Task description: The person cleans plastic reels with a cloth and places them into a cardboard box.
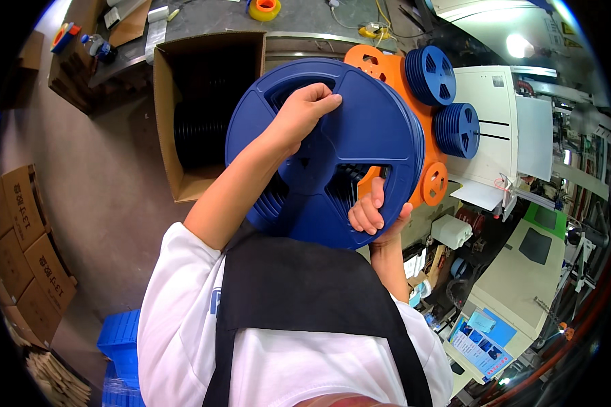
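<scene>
Big blue reel stack [360, 136] held up w/ both hands, chest-high, in front of the person.

L hand [304, 112] lay on the top face, fingers curled into a spoke hole; R hand [373, 214] gripped the low rim, thumb poked thru a hole. The stack looked stiff, smooth plastic, prob. heavy & a bit slippy, so holes & rim seemed the best spots to hold. Behind it: an orange reel [433, 183] & 2 small blue reels [429, 73] on a white machine [502, 136]. Open brown box [183, 102] w/ black reels stood to the left. Brown boxes [27, 251] w/ red marks sat far left, blue crates [119, 339] below. A blue-and-white sheet [480, 344] lay low right; yellow triangle signs [567, 30] were up top right.
</scene>
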A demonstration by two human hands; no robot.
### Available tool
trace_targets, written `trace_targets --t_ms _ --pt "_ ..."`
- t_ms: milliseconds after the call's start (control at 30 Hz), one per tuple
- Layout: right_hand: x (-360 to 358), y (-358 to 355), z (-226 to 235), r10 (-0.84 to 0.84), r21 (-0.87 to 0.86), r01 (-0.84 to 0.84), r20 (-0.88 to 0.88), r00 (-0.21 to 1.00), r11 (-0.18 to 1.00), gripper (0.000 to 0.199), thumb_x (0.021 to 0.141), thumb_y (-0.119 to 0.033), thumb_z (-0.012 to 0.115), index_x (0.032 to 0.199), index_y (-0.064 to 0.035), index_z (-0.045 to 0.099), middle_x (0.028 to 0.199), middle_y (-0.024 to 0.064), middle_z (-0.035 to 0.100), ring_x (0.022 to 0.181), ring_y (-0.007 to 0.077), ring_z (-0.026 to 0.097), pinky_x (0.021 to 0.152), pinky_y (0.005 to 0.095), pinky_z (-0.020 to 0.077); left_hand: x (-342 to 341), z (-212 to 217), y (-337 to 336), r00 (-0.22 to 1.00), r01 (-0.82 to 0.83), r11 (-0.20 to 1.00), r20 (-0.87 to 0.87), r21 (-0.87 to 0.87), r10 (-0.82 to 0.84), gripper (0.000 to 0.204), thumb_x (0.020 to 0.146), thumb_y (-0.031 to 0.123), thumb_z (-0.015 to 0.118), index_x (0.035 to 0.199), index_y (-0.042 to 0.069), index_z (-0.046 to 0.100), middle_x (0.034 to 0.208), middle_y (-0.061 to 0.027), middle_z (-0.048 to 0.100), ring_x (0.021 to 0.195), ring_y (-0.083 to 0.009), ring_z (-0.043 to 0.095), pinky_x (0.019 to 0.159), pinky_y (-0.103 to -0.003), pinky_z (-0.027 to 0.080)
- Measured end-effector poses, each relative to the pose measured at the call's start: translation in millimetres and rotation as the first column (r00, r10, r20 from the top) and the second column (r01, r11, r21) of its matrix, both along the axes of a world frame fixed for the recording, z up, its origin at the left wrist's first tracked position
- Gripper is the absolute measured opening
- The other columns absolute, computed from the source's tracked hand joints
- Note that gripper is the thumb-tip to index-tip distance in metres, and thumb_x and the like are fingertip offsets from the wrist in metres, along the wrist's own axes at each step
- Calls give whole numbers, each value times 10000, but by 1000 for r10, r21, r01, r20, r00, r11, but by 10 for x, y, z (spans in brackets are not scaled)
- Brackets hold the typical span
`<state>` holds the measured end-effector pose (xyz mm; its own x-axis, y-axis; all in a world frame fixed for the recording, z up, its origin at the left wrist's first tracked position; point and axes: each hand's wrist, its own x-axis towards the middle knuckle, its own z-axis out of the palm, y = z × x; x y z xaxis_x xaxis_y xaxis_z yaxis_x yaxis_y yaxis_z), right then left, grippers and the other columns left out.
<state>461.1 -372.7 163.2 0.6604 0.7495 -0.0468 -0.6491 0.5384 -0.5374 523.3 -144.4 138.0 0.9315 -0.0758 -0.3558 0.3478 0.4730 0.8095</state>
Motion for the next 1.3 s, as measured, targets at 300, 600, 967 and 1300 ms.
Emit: trace_targets --t_ms 300,600,967,1300 --pt "-8 -9 8 -5 -9 4 -15 1000 1000 470 830 -504 633 878 -89 419 529 -26 455 444 99 471 521 258 397 -7 -20 -6 1000 -2 999 -3 -34 2 78 841 126 597 797 74 558 742 54 503 696 -24 429 642 -188 353" --pt "-12 14 3 -38 -22 37 -43 998 999 464 839 -509 617 880 -95 409 533 -32 434 448 95 447 530 258 392 -73 -150 15 996 17 989 80 145 -29 129 816 75 603 941 44 614 866 11 575 789 -82 519 746 -227 416" --pt "-134 -131 -215 -200 73 221 -222 954 972 433 856 -475 607 900 -80 434 564 -11 435 506 110 443 570 277 380 -1289 -846 772 918 -294 434 379 852 -121 409 720 96 687 1117 86 587 1157 -87 565 1121 -288 508 936 -388 412" --pt "-177 -188 -244 -221 72 253 -298 929 965 388 885 -447 569 903 -81 440 602 -15 433 533 104 424 590 275 370 -2013 -719 556 613 -337 132 324 932 -721 567 708 143 669 1251 229 527 1239 -68 536 1234 -264 457 1071 -455 323"
